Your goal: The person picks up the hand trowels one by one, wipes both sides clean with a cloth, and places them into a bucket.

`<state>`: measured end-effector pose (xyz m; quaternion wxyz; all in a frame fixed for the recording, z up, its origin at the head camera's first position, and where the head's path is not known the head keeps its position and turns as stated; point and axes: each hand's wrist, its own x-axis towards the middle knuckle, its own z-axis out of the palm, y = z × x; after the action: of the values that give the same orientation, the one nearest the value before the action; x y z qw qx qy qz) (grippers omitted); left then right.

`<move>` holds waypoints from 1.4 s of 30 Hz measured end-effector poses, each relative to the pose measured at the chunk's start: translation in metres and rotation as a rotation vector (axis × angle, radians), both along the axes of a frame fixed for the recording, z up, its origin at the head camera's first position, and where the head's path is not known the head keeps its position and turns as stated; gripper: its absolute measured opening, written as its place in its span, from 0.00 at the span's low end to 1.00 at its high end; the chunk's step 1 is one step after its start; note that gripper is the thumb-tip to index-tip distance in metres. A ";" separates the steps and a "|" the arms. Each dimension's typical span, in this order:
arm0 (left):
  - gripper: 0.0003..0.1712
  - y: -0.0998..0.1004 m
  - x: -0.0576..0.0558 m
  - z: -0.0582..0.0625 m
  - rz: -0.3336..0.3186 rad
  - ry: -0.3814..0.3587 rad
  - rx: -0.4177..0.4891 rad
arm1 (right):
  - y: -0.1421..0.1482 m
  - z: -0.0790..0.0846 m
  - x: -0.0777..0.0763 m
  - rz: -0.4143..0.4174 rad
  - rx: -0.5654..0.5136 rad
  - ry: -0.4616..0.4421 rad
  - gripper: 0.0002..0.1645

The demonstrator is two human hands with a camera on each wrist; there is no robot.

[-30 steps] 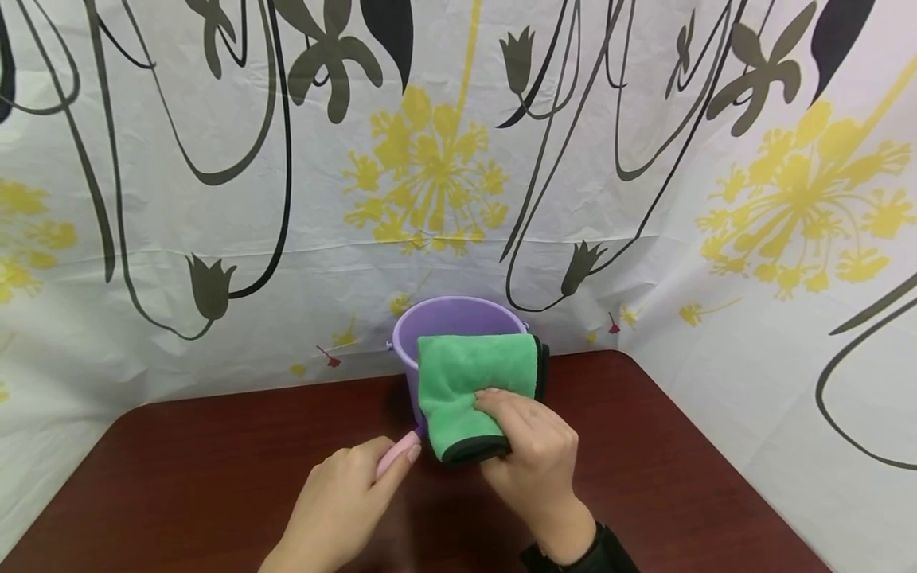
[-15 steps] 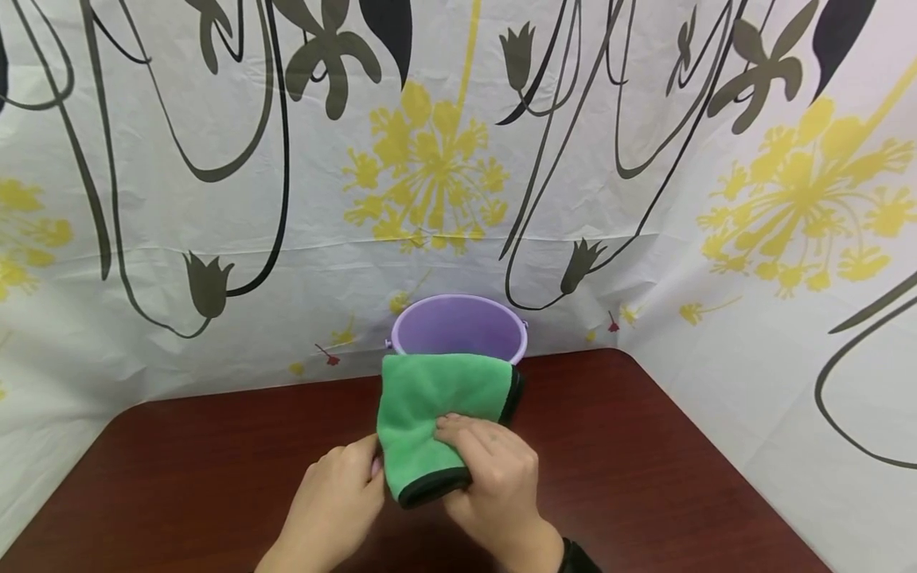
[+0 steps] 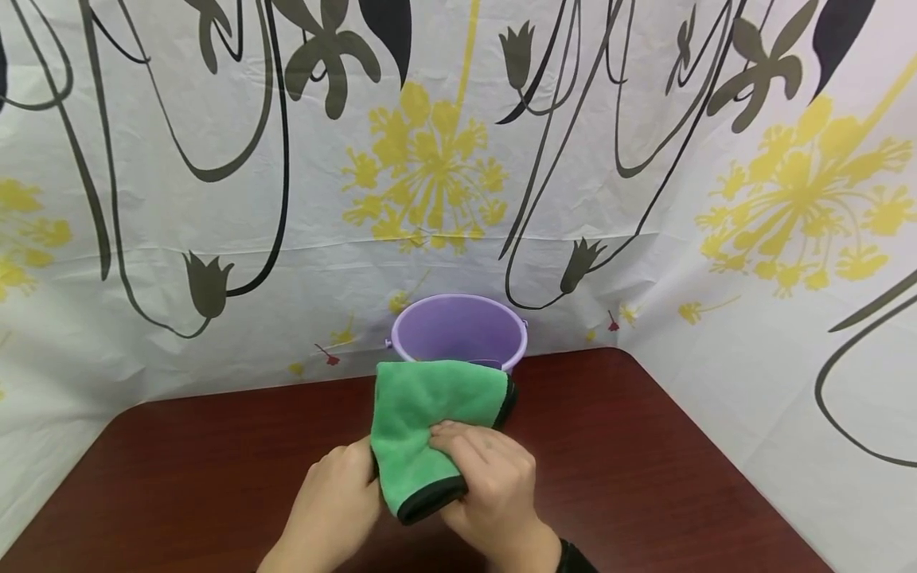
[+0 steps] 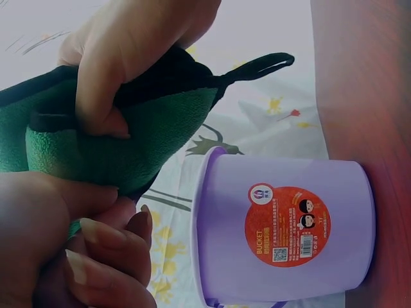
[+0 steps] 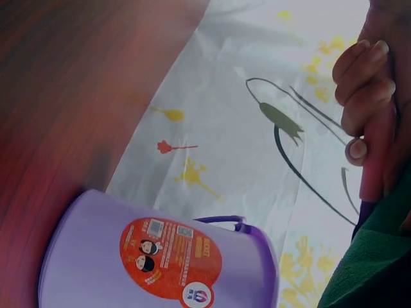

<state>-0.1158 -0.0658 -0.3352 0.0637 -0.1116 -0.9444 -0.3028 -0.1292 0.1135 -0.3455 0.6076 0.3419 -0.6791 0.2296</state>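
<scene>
My left hand [image 3: 333, 497] grips a pink handle [image 5: 379, 157] with a dark purple neck. The tool's far end is hidden behind the cloth, so I cannot tell its kind. A folded green cloth [image 3: 423, 406] with black edging covers that end, and my right hand [image 3: 494, 485] grips it, fingers in front and thumb behind. From the cloth's corner sticks out a black hanging loop [image 4: 263, 66]. Both hands are close together in front of a purple bucket [image 4: 289, 212], which stands upright with a red-orange label [image 4: 289, 224] on its side.
The bucket is at the back of a dark red-brown table [image 3: 215, 477]. Right behind it hangs a white sheet [image 3: 301, 263] printed with grey and yellow plants, which also closes off the right side. A purple bail [image 5: 221, 219] lies at the bucket's rim.
The right hand and cloth have come left and nearer, over the tool's purple end and part of the pink handle. The bucket's opening is now more exposed; the left hand moved only slightly.
</scene>
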 end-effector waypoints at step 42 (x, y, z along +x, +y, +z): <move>0.26 0.009 0.009 0.005 0.032 0.075 -0.013 | 0.037 0.011 -0.017 -0.154 -0.092 0.070 0.12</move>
<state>-0.1063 -0.0565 -0.3302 0.1030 -0.1082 -0.9450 -0.2910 -0.1461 0.1504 -0.3346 0.6619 0.2684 -0.6705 0.2009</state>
